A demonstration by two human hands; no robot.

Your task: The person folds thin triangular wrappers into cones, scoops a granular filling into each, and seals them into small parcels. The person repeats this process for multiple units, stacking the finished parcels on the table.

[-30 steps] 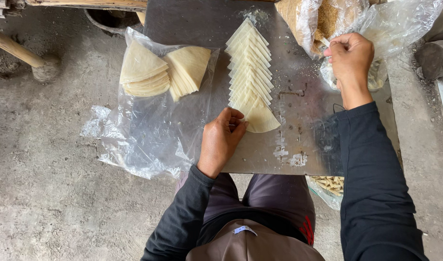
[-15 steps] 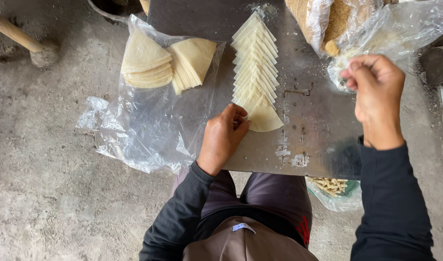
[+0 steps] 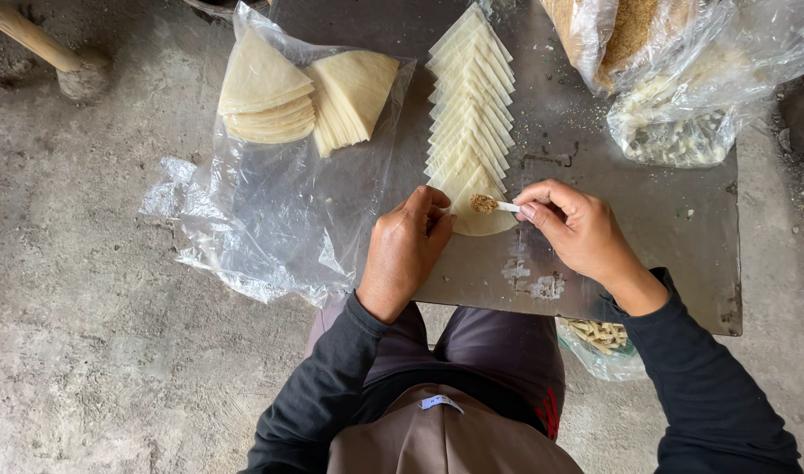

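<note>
A row of overlapping pale triangular dough wrappers lies along the metal tray. My left hand rests with its fingertips on the left edge of the nearest wrapper. My right hand pinches a small white spoon loaded with brown crumbly filling, held just over that nearest wrapper.
Two stacks of spare wrappers sit on a clear plastic sheet at the left. Plastic bags of brown filling and other bits lie at the top right. A small bag of strips sits under the tray's near edge. A wooden pole stands on concrete.
My right hand came down from the filling bag at the top right to the nearest wrapper, now carrying a spoonful of filling. My left hand stayed on the wrapper's edge.
</note>
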